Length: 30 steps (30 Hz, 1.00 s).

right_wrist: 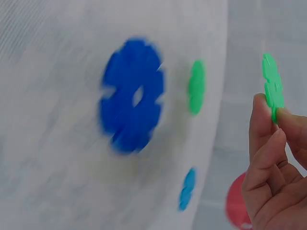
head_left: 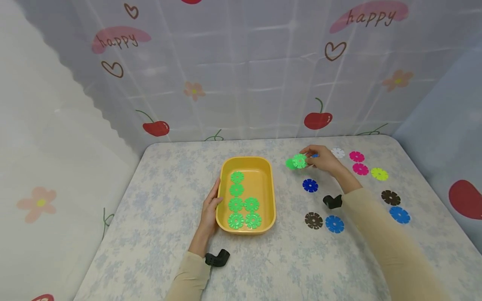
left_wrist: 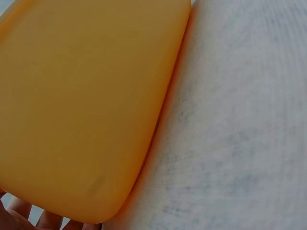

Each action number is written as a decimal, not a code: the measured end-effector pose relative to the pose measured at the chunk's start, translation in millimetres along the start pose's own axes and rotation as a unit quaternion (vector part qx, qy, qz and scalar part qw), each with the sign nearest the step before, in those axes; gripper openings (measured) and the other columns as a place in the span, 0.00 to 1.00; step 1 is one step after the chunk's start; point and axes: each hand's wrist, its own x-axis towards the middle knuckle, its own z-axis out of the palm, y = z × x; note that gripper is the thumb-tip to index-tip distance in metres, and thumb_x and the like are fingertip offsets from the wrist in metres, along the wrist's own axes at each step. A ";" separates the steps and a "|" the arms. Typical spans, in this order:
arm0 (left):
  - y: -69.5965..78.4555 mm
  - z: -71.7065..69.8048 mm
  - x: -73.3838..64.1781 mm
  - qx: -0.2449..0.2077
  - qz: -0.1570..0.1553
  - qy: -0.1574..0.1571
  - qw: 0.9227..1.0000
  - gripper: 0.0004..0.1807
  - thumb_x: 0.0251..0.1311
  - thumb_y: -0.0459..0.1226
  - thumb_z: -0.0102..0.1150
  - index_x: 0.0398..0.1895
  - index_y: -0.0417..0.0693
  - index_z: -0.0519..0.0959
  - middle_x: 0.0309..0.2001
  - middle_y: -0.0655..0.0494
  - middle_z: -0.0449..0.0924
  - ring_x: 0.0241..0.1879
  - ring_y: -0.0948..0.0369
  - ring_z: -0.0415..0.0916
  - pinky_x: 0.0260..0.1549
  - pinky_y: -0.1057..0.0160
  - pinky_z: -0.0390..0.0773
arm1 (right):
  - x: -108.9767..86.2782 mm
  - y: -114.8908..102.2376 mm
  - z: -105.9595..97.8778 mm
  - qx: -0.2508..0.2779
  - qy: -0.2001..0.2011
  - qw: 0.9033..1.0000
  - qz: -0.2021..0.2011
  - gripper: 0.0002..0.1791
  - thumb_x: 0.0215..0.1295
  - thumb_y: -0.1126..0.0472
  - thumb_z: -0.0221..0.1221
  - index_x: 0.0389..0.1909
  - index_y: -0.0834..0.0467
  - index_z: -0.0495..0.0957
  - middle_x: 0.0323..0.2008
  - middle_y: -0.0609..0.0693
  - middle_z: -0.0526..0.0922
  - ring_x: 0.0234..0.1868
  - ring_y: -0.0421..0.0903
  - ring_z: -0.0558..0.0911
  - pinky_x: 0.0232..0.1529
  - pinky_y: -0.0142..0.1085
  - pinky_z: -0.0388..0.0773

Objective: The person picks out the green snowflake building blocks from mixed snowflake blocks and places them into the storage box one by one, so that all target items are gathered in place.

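My right hand [head_left: 319,158] pinches a green notched plastic disc [head_left: 299,161] between thumb and fingertips. In the right wrist view the disc [right_wrist: 272,86] stands edge-on, raised off the table. Another green disc [head_left: 290,164] lies partly behind it. At the left side of a yellow tray [head_left: 273,196], my left hand [head_left: 209,212] grips the wall, thumb at the rim and fingers along the outside. Several green discs [head_left: 236,190] lie in the tray, in a left column and a shorter right one. The left wrist view shows mostly the tray's outer wall [left_wrist: 86,105].
Right of the tray lie a dark blue disc [head_left: 310,185], brown discs [head_left: 314,220], lighter blue discs [head_left: 334,224], pink discs [head_left: 360,169], a yellow disc [head_left: 379,174] and a white disc [head_left: 337,153]. Another blue disc [head_left: 315,155] is mostly hidden by my right hand. A printed curtain [head_left: 241,83] hangs behind the table.
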 end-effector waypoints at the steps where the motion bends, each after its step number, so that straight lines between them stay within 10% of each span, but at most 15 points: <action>1: -0.1 0.0 0.0 -0.001 0.000 0.000 1.000 0.32 0.72 0.34 0.37 0.78 0.63 0.52 0.78 0.67 0.43 0.78 0.65 0.40 0.74 0.59 0.50 | 0.3 -7.0 3.3 -0.003 0.000 1.000 -0.006 0.18 0.69 0.70 0.51 0.58 0.66 0.73 0.47 0.63 0.74 0.42 0.61 0.82 0.40 0.41 0.81; 19: 1.8 -0.6 -0.2 -0.003 0.001 0.000 1.000 0.32 0.73 0.34 0.37 0.78 0.64 0.52 0.78 0.67 0.44 0.78 0.64 0.40 0.74 0.58 0.49 | 18.8 -97.3 78.2 -0.040 -0.119 0.974 -0.190 0.13 0.67 0.75 0.51 0.48 0.63 0.78 0.40 0.60 0.78 0.34 0.54 0.81 0.38 0.47 0.83; 30: -0.1 0.3 -0.6 -0.008 0.005 -0.011 1.000 0.32 0.74 0.34 0.35 0.78 0.65 0.51 0.78 0.66 0.42 0.78 0.61 0.41 0.74 0.53 0.52 | 33.6 -104.4 106.4 -0.114 -0.202 0.960 -0.159 0.14 0.67 0.75 0.50 0.47 0.60 0.78 0.42 0.60 0.79 0.33 0.58 0.82 0.27 0.33 0.77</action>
